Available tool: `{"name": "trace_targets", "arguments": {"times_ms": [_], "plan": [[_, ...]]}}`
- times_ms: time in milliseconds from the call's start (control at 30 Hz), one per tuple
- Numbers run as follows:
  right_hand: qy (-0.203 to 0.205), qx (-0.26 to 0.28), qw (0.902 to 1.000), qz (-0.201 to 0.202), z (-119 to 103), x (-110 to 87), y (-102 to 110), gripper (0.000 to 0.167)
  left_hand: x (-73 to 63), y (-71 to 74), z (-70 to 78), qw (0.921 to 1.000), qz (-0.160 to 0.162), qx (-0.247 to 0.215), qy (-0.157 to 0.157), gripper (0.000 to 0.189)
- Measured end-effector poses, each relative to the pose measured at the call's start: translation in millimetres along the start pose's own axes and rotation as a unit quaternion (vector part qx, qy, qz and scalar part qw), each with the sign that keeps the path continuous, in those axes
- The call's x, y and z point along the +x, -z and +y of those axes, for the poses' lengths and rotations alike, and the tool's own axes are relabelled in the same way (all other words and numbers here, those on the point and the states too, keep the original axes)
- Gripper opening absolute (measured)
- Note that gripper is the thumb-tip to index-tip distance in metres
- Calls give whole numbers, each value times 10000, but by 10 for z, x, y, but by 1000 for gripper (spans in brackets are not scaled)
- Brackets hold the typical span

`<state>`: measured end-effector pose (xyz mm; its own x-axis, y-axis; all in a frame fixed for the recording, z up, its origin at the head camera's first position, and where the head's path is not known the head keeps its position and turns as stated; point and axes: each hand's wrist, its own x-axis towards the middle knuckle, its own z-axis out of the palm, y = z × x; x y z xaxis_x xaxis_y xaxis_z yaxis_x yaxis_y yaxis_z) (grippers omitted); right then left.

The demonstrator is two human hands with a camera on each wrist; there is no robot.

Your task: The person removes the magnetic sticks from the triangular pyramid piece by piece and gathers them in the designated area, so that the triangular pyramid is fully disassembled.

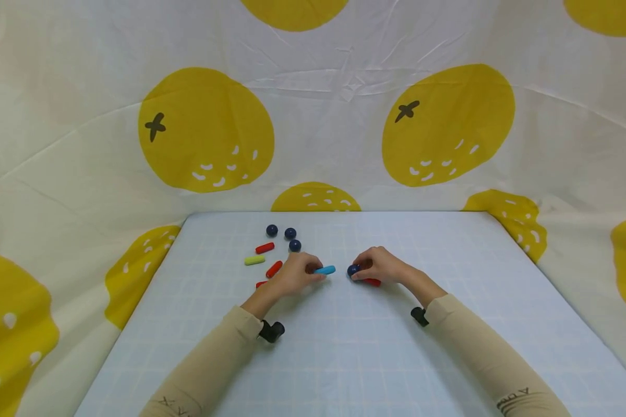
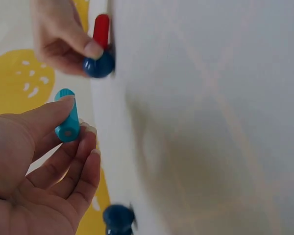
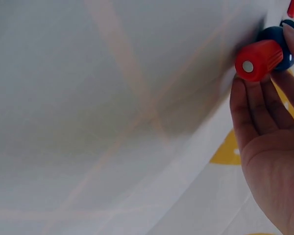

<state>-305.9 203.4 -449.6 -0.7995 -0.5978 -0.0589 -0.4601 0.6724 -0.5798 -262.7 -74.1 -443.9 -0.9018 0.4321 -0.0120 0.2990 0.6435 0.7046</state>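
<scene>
My left hand (image 1: 295,274) pinches a light blue rod (image 1: 325,270) between thumb and fingers, its free end pointing right; the left wrist view shows it raised beside the table surface. Opposite it, my right hand (image 1: 385,267) holds a dark blue ball (image 1: 353,271) with thumb and fingertips. A red rod (image 1: 372,282) extends from that ball under the right hand, end to ball in the left wrist view. The right wrist view shows a pale round disc in the near end of the red rod (image 3: 258,59). A short gap separates the light blue rod from the ball.
Three more dark blue balls (image 1: 290,233) stand toward the back, left of centre. Near the left hand lie red rods (image 1: 265,248) and a yellow-green rod (image 1: 254,260); one red rod is partly hidden by that hand. Patterned cloth (image 1: 323,139) rises behind the white table (image 1: 344,359).
</scene>
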Motion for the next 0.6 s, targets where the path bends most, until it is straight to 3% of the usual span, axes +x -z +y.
{"name": "trace_targets", "arguments": {"times_ms": [233,400,600], "plan": [[-74,15,10000,17,-31,-5,-25,35,-216,423,-254,9975,690,144,-41,17],[-132,-9,9999,42,-32,-5,-43,35,-340,715,-463,9942,1051,149,177,19],[-113,-59,9999,60,-26,-4,-14,36,-351,1017,-794,9876,1448,243,554,23]]}}
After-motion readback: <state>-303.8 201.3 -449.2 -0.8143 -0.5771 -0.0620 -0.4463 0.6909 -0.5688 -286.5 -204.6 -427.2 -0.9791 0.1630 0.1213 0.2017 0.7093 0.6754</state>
